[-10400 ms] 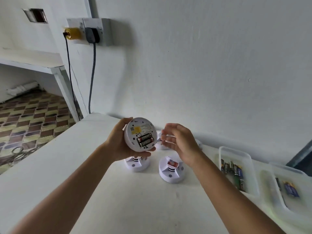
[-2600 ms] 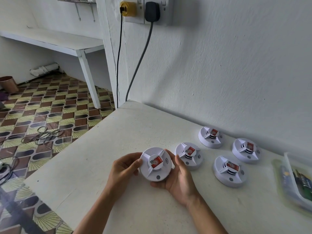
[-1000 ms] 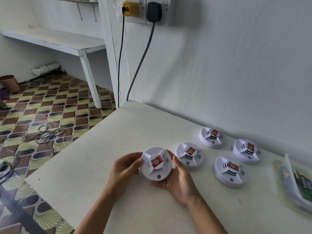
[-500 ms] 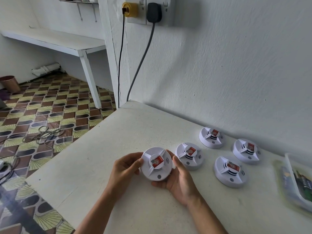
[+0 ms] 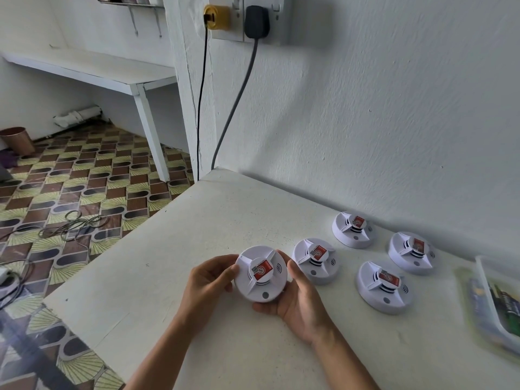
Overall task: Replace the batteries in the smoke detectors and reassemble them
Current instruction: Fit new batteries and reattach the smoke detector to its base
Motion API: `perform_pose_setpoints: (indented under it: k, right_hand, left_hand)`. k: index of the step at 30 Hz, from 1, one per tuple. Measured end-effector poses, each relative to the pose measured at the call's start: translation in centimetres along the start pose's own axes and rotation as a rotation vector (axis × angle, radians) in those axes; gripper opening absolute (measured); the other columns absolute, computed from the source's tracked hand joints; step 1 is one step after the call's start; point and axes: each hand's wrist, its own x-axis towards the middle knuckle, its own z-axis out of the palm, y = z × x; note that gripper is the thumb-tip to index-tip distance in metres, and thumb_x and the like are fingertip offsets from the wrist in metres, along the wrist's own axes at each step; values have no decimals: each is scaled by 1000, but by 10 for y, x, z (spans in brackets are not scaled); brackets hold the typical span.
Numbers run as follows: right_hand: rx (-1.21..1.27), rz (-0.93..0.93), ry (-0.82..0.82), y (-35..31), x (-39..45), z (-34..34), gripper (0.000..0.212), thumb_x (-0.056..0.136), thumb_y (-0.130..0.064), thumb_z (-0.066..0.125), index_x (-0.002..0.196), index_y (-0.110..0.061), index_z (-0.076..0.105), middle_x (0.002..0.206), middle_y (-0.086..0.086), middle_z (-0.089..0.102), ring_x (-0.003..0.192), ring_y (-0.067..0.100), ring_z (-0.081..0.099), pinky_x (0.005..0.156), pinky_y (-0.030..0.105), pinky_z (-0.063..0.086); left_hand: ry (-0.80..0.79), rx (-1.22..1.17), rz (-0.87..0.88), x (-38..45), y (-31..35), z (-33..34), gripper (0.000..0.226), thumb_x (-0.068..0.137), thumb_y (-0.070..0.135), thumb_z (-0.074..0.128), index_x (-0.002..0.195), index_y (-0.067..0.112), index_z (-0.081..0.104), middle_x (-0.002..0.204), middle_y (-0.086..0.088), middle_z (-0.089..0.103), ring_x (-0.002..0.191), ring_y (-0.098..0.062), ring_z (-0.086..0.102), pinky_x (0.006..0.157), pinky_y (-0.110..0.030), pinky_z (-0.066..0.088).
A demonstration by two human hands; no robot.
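A round white smoke detector with a red label on its top faces up between my two hands, just above the white table. My left hand grips its left rim with curled fingers. My right hand cups its right and lower rim, thumb along the right edge. Several more assembled white detectors stand face up to the right: one right beside the held one, one near the wall, one farther right, one in front.
A clear plastic tray holding batteries lies at the table's right edge, partly cut off. The table's left edge drops to a patterned tile floor with loose cables. Two cords hang from wall plugs behind the table's far corner.
Over the last second nothing has visibly moved. Ten seconds ago my left hand held the detector bottom up with its batteries showing; it is now closed and face up in both hands.
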Motion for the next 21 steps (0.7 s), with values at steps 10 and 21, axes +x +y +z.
perform_pose_setpoints:
  k: [10,21]
  right_hand:
    - [1,4,11,0,0,0,57,90,-48,45,139,-20,46,133,20,58,108,36,61,73,44,55]
    - [1,-5,2,-2,-2,3,51,89,-47,46,133,-22,53,130,19,60,105,34,64,71,43,56]
  left_hand:
    - [5,16,-1,0,-1,0,37,80,44,65,106,19,75,98,-6,75,75,-17,58,62,-25,49]
    - [-1,12,-14,-1,1,1,27,86,31,63,106,18,75,98,-5,75,75,-11,59,63,-21,47]
